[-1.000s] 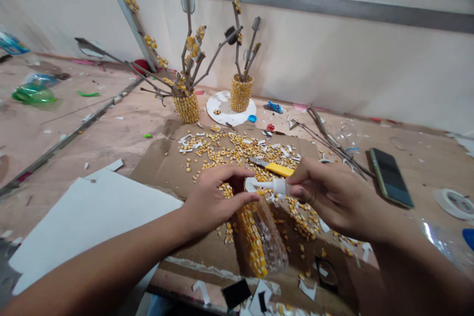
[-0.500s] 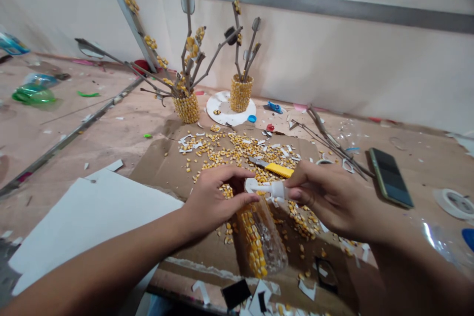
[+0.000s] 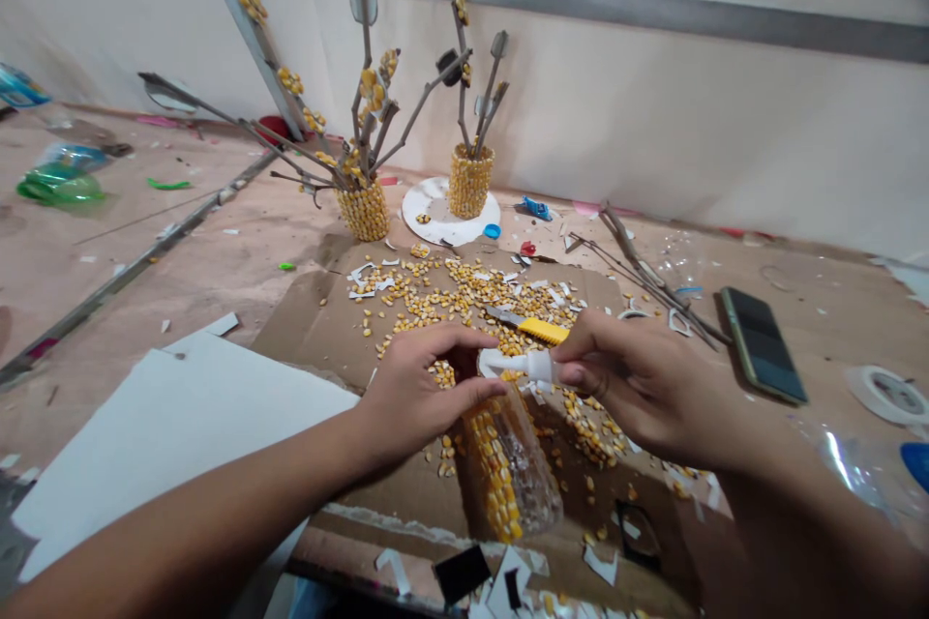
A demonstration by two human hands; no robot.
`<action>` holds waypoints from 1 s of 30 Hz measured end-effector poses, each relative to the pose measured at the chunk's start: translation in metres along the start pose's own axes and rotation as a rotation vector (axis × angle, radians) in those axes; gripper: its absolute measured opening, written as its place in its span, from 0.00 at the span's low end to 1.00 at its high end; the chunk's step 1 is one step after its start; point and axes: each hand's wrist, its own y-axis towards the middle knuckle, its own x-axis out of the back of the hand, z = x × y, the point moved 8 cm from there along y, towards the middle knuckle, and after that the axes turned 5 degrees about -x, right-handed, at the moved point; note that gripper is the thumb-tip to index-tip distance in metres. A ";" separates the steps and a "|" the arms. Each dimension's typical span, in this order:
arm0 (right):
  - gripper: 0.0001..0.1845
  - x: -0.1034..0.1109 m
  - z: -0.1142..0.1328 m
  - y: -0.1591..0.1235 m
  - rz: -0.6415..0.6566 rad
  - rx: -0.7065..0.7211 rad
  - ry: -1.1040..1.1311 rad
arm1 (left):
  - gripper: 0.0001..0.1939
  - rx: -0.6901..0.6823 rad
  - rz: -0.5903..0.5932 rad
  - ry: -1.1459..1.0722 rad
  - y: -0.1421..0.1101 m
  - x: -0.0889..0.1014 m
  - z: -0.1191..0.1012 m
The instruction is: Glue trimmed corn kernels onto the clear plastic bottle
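My left hand is curled with thumb and forefinger around the edge of a small white piece. My right hand grips a small glue bottle, whose narrow white nozzle points left and meets or nearly meets the white piece; most of its body is hidden in my fingers. Just below my hands, a clear plastic bottle lies on the cardboard with rows of corn kernels stuck along one side. Loose corn kernels spread behind my hands, with a yellow utility knife among them.
Two kernel-covered pots with twigs stand near the wall, one on a white disc. White sheets lie left. A phone, tape roll and bare twigs are at right. Paper scraps litter the front edge.
My right hand and the glue bottle have shifted slightly left, bringing the nozzle further over the white piece. My left hand has hardly moved. The view has drifted a little.
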 end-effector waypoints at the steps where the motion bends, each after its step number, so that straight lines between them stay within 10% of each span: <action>1: 0.12 0.000 0.000 0.000 -0.007 0.005 0.001 | 0.15 -0.006 0.001 -0.001 0.000 0.000 0.000; 30: 0.08 0.012 -0.004 -0.008 -0.100 0.001 0.129 | 0.15 0.006 0.010 -0.023 0.000 0.000 0.001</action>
